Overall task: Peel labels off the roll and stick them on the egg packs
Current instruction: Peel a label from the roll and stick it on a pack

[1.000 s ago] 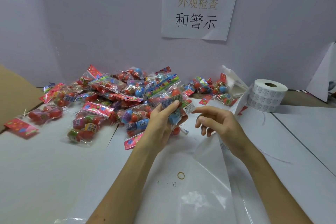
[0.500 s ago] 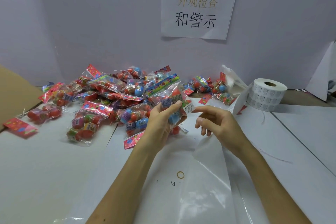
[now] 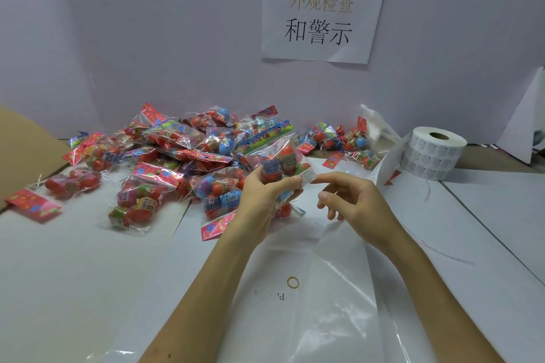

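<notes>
White table (image 3: 88, 274): left hand (image 3: 259, 200) grips egg pack (image 3: 277, 162); right hand (image 3: 354, 203) loosely open, forefinger touching label (image 3: 308, 177).

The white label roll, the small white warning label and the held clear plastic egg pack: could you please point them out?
White label roll (image 3: 427, 158), head view, printed side wall.
Small white warning label (image 3: 308, 177), head view, middle of its face.
Clear plastic egg pack (image 3: 287, 158), head view, film over a red egg.
</notes>
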A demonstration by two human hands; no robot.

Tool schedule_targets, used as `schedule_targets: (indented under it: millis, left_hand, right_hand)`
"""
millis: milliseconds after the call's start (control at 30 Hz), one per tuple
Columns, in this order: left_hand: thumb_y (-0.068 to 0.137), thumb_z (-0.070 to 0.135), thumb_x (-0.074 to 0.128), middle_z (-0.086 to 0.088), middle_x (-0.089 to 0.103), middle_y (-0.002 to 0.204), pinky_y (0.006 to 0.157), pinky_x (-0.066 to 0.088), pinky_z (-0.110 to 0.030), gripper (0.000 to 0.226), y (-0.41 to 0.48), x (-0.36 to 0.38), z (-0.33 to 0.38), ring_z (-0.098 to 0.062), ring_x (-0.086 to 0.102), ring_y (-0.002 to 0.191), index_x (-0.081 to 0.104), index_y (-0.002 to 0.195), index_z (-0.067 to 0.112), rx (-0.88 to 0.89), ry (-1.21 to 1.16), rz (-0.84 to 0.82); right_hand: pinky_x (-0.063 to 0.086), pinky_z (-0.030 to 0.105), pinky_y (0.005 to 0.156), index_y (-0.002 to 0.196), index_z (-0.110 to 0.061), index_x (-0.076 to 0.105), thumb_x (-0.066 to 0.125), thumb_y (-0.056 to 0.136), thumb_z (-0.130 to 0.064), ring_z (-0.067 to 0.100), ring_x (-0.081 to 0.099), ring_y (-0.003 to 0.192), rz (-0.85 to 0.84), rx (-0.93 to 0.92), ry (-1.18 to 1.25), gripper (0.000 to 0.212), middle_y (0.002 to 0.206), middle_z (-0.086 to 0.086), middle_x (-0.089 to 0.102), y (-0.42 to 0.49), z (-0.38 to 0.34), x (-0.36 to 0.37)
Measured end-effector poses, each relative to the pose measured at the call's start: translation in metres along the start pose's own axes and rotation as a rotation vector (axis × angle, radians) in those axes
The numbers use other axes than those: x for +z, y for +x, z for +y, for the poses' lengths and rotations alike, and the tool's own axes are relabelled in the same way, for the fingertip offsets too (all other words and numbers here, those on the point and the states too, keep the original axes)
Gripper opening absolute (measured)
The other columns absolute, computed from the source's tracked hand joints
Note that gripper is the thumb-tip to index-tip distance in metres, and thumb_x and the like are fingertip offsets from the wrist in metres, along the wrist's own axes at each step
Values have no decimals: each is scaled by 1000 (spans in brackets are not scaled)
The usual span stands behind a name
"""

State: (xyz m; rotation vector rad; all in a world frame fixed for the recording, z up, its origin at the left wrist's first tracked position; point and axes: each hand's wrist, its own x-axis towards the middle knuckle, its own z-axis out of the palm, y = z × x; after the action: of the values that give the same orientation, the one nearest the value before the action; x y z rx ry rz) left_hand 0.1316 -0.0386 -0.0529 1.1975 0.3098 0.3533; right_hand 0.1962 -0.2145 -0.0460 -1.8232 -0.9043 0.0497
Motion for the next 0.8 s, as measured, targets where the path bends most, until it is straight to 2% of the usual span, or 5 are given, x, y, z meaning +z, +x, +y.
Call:
schedule_targets:
  millis: [167,333,500,600,800]
  left_hand:
    - [85,6,79,-5,73,114,86,61,-31,44,0,3,-3,-21,75,94,61,125,12,1,41,20]
    - [85,7,79,-5,74,112,80,61,-27,37,2,1,-3,-18,77,88,62,117,16,-24,8,-13]
    - [83,4,79,-8,76,112,91,61,-39,40,-3,2,-4,-27,75,99,63,119,11,13,50,-112]
    - [71,17,86,-13,73,117,96,59,-44,64,-7,5,-4,-30,72,106,60,128,6,47,120,-179]
    - [69,24,80,-14,69,121,91,58,-33,69,-11,5,0,-29,69,111,56,132,7,30,129,-279]
  right_hand:
    - [55,21,59,103,-51,66,68,94,-14,12,66,64,112,-6,-136,37,79,-11,71,2,7,5]
    - [56,27,62,127,-35,55,66,96,-17,10,66,63,170,88,-159,37,85,-7,68,4,16,0]
    - [52,20,59,121,-35,61,62,96,-46,8,67,65,135,68,-35,28,89,-5,71,3,13,-5]
    - [57,21,59,112,-45,60,62,83,-60,10,70,71,106,26,-42,33,90,-8,70,1,7,0]
    - [61,27,64,98,-33,68,71,80,-44,18,70,70,119,-22,109,21,79,-6,72,0,3,-3]
